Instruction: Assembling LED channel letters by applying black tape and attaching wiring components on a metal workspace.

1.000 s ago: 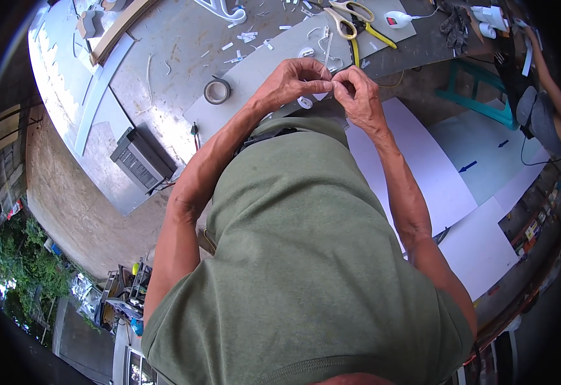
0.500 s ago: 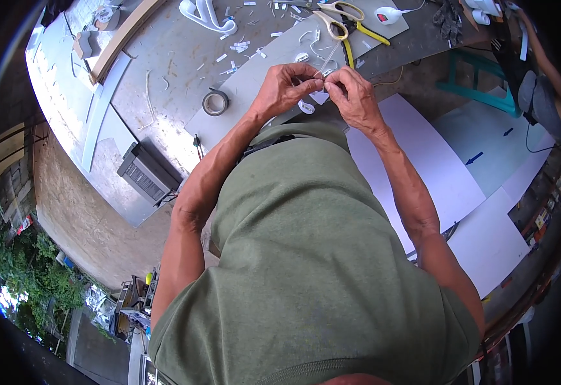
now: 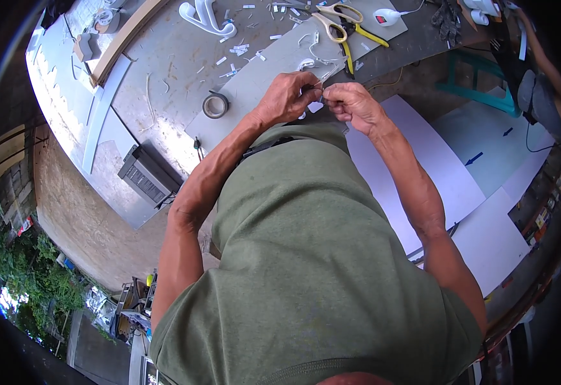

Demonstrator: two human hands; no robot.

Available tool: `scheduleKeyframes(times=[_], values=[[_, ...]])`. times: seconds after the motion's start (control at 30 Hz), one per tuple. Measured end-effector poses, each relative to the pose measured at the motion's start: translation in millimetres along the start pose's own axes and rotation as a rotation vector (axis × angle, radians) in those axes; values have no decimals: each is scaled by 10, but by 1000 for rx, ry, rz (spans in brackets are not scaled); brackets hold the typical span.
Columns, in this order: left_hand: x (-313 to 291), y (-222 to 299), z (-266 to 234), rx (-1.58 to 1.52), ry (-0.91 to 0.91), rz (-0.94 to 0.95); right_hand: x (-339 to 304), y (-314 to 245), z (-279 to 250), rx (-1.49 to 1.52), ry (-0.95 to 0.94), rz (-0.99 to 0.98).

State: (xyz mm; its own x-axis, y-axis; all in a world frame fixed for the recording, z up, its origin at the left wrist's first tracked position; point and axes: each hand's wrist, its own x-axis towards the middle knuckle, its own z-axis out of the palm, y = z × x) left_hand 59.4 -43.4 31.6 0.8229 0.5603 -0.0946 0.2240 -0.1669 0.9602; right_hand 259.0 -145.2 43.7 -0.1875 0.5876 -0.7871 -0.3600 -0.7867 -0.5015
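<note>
My left hand and my right hand meet at the table's near edge, fingertips pinched close together. Between them runs a thin wire, held by both; its exact ends are hidden by the fingers. A small white piece hangs just below the fingertips. Beyond the hands, a pale wire with small white pieces lies on a grey sheet. Scissors with cream handles and yellow-handled pliers lie crossed just past my right hand.
Left of my hands lies a roll of tape, and farther left a dark grey power-supply box. Several small white strips are scattered about. A white bottle stands at the back. White panels and a teal stool are to the right.
My right hand has drawn down and slightly right, its fingers curling more. My left hand has turned and moved a little downward, staying close to the right.
</note>
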Motion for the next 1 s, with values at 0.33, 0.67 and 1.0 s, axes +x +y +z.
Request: scheduleKeyframes(times=[0.33, 0.67, 1.0], values=[[-35, -170, -15, -449, -52, -373, -152, -13, 302, -995, 517, -915], [-53, -169, 6, -537, -47, -364, -84, 84, 310, -1066, 555, -1115], [-57, -153, -11, -493, -100, -399, -76, 49, 225, -896, 384, -918]])
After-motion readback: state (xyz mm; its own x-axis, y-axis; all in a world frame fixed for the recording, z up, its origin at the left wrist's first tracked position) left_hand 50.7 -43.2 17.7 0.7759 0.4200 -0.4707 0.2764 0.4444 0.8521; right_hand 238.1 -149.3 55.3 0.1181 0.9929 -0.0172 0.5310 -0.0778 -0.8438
